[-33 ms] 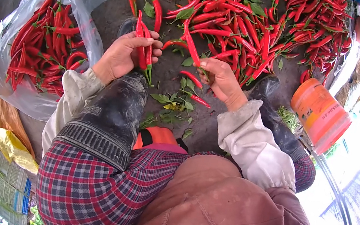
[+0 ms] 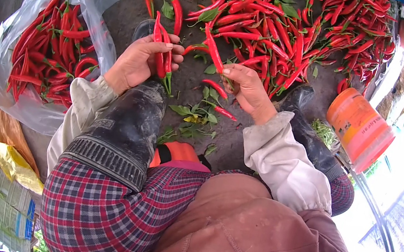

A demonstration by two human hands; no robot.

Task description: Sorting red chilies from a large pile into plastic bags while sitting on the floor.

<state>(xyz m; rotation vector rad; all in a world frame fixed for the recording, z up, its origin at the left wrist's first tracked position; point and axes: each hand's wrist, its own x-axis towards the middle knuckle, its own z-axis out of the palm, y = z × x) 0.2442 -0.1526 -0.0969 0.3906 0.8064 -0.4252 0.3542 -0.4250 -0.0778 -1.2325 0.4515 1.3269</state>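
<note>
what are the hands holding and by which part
Left hand grips a bunch of red chillies around their middles; right hand pinches one red chilli at its stem end.

Red chillies (image 2: 261,34), orange bucket (image 2: 358,129), red-and-grey plaid trousers (image 2: 99,216), clear bag (image 2: 42,49)

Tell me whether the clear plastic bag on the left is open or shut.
Open: the clear plastic bag lies with its mouth spread wide, red chillies showing inside uncovered.
</note>
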